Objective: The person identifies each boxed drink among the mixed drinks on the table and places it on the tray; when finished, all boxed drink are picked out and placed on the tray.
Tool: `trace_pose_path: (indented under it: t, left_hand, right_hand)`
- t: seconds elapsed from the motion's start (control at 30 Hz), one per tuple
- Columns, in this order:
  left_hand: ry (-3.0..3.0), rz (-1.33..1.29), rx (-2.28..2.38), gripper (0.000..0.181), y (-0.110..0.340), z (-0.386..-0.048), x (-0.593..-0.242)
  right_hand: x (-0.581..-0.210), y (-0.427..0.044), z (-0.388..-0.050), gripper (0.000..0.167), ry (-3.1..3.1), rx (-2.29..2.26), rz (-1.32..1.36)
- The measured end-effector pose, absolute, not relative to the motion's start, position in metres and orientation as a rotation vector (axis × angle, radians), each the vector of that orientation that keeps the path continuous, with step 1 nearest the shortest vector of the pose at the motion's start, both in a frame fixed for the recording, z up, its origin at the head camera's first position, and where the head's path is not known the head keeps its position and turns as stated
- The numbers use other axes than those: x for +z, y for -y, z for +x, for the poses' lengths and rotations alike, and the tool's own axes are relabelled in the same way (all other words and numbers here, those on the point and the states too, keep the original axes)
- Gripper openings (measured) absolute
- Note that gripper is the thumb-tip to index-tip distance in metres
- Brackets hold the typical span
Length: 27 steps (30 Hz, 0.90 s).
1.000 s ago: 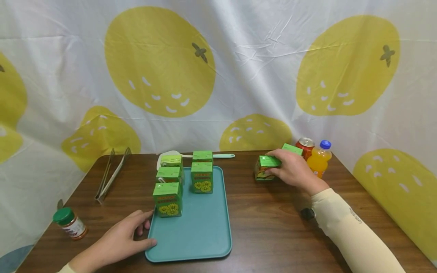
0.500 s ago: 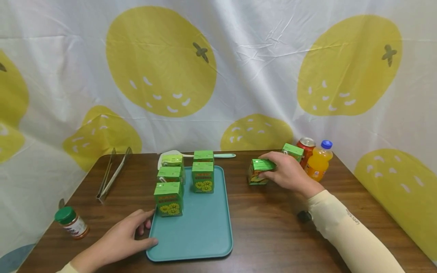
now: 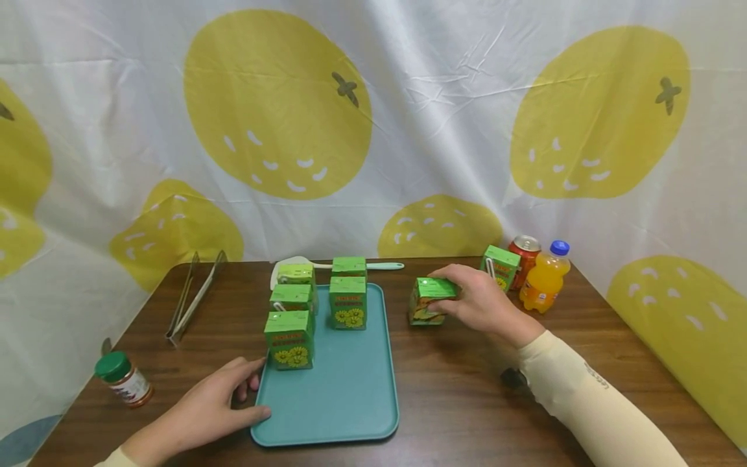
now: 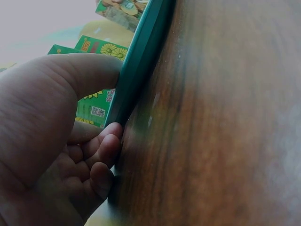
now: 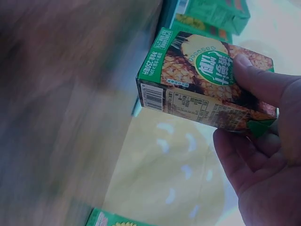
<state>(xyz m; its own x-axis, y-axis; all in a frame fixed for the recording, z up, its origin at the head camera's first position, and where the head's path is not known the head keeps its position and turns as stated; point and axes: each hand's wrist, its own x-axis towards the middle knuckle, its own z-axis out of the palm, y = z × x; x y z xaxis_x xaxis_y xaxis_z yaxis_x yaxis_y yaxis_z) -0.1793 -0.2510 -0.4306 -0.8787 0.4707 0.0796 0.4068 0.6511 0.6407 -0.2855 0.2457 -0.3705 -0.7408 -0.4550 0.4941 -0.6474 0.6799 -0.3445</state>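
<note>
In the head view, my right hand (image 3: 481, 301) grips a green-topped juice carton (image 3: 426, 303) right of the tray. Its pineapple picture shows on the juice carton (image 5: 202, 80) in the right wrist view, thumb on one face and fingers on the other side; it seems just above the table. My left hand (image 3: 213, 402) lies at the left edge of the teal tray (image 3: 344, 408), with thumb and forefinger spread along the rim. The lower fingers bend near the outer wall of the tray (image 4: 134, 70). Several green flower-printed cartons (image 3: 290, 344) stand on the tray in two columns.
Behind the tray lies a spatula (image 3: 385, 266). Tongs (image 3: 189, 305) and a green-capped spice jar (image 3: 124, 379) are at the left. Another carton (image 3: 500, 267), a red can (image 3: 523, 259) and an orange drink bottle (image 3: 545, 282) stand back right, before the hanging cloth (image 3: 432, 162).
My right hand has brought the pineapple juice carton leftward and nearer to me, away from the carton beside the can. The left hand stays at the tray's edge.
</note>
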Motion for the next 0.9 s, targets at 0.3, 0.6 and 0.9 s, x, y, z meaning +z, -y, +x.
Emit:
trace_pose_path:
  t: [0.3, 0.6, 0.9]
  left_hand:
    - [-2.775, 0.736, 1.032, 0.088, 0.251, -0.179, -0.43]
    - [-2.779, 0.761, 1.049, 0.086, 0.251, -0.18, -0.431]
    - [-2.77, 0.762, 1.058, 0.085, 0.251, -0.18, -0.432]
  right_hand:
    - [-0.367, -0.227, -0.274, 0.051, 2.488, 0.8, 0.885]
    - [-0.365, -0.209, -0.264, 0.051, 2.482, 0.851, 0.911]
    - [-0.366, -0.19, -0.259, 0.051, 2.452, 0.89, 0.973]
